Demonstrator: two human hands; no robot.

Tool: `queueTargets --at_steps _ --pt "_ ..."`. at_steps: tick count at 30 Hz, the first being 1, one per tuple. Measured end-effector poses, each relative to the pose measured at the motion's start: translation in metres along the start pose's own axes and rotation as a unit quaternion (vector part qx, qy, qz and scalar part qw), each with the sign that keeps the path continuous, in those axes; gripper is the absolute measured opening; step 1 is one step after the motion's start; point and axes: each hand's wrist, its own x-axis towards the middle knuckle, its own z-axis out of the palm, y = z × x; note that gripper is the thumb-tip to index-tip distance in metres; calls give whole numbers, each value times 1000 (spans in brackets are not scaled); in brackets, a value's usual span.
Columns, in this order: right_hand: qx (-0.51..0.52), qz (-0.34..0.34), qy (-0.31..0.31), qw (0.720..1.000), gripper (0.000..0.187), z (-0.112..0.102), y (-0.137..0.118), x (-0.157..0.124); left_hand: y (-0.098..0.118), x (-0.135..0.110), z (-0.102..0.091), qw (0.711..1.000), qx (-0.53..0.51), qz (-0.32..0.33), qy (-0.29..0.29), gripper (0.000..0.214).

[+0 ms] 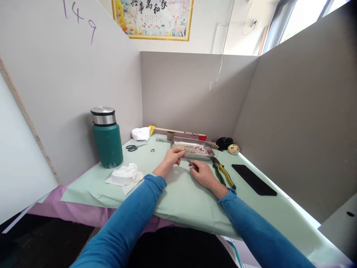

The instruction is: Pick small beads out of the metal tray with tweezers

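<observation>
My left hand (172, 159) is closed in a pinch in front of the tray, on something too small to make out. In my right hand (203, 174) is a small pair of pliers (190, 161), its metal nose pointing up and left to the left fingertips. Its dark and red handles are mostly covered by my fingers. Just beyond both hands stands a metal tray (192, 142) with pale beads (182, 149) and red and pink beads (201, 150) in it.
Larger yellow-and-green pliers (224, 174) and a black strip (253, 179) lie right. At left are a green bottle (107, 143), a crumpled tissue (126, 175) and scissors (133, 147). A beaded stick (178, 131) lies behind the tray. Grey panels (189, 89) enclose the table.
</observation>
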Motion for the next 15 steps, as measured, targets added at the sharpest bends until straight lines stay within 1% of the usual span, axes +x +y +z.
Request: queueTargets --at_steps 7,15 --pt "-3 -1 2 1000 22 1 1 1 1 -1 0 1000 14 8 -11 16" --pt "-6 -10 2 1000 22 2 1 1 -1 1 -1 1000 2 11 -17 13"
